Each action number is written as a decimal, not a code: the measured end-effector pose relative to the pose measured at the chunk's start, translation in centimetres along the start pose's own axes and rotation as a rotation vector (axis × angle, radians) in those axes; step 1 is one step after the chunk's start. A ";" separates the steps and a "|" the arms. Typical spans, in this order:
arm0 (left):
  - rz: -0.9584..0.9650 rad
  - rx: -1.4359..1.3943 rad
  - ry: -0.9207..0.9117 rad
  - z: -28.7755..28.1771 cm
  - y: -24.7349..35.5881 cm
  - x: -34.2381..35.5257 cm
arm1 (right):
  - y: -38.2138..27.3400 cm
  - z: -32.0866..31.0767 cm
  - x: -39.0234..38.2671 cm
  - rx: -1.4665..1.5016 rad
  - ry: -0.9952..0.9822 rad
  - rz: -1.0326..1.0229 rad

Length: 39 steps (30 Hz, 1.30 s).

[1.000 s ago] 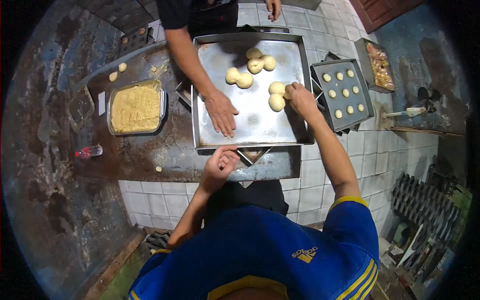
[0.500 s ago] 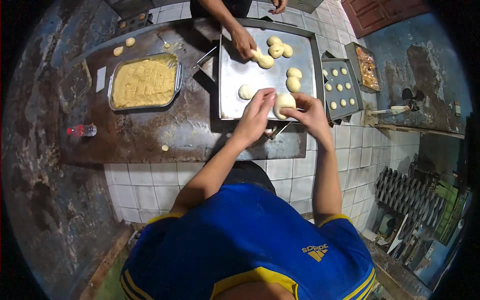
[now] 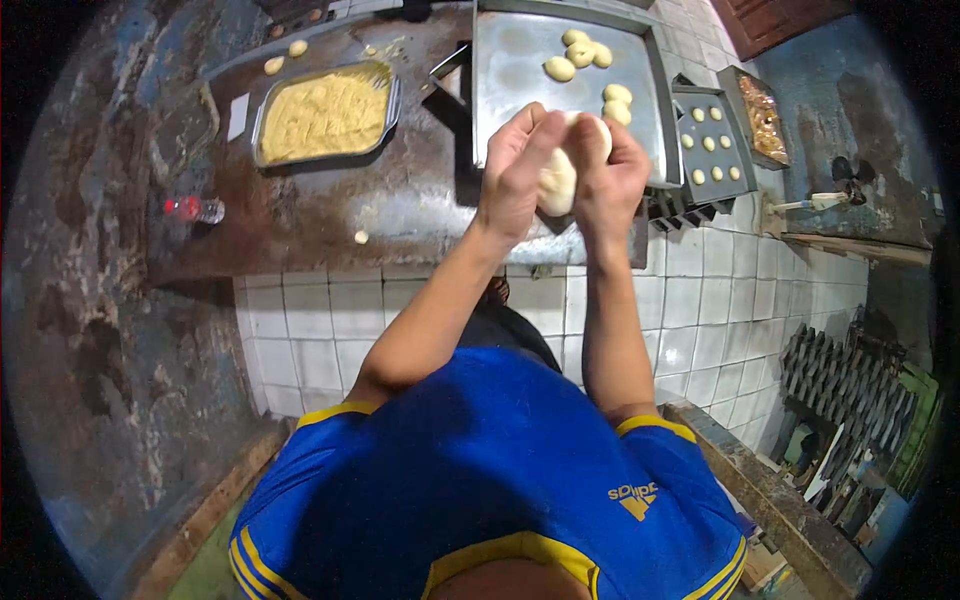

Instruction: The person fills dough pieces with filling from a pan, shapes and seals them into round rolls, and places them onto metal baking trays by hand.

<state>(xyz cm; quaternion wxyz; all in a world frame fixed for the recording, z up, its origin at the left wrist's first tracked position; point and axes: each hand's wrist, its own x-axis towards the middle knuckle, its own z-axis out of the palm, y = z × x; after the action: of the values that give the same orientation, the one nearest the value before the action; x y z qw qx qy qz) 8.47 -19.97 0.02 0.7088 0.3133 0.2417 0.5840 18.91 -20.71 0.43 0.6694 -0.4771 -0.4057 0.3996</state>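
Note:
Both my hands are raised over the near edge of a large metal tray (image 3: 515, 75), wrapped round a pale piece of dough (image 3: 557, 188). My left hand (image 3: 515, 180) curls along its left side. My right hand (image 3: 612, 175) grips it from the right, with the thumbs close together on top. Part of the dough bulges out below the thumbs, and more shows between the far fingers. Farther back on the tray lie a cluster of dough balls (image 3: 580, 53) and, to the right, two touching dough balls (image 3: 617, 104). My hands hide the tray's near middle.
Left on the worn table (image 3: 330, 220) stands a glass dish (image 3: 393, 112) of yellow filling (image 3: 325, 115). Near it are a red-capped bottle (image 3: 195, 209), a white card (image 3: 238, 116) and a dough scrap (image 3: 361, 237). A dark tray (image 3: 722, 165) of small dough balls is at right.
My hands have come together and tightened round the dough. The other person's hand has left the view. The scene has shifted up and right in the picture.

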 end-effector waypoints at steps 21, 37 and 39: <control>0.319 0.722 0.102 -22.0 10.4 -7.2 | 0.6 20.1 -4.0 -0.865 -0.875 -0.199; 0.007 1.257 0.543 -47.7 21.2 -5.4 | 36.2 19.4 -11.0 -1.169 -1.265 -0.190; -0.111 1.507 0.412 -49.2 22.9 -4.0 | 36.3 21.1 -7.5 -1.002 -1.038 0.068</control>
<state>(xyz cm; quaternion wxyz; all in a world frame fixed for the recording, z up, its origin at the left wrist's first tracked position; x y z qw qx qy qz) -42.66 -13.16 -17.26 0.2740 0.5827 0.7148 0.2726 -8.58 -12.87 -31.17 0.0784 -0.4876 -0.7909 0.3613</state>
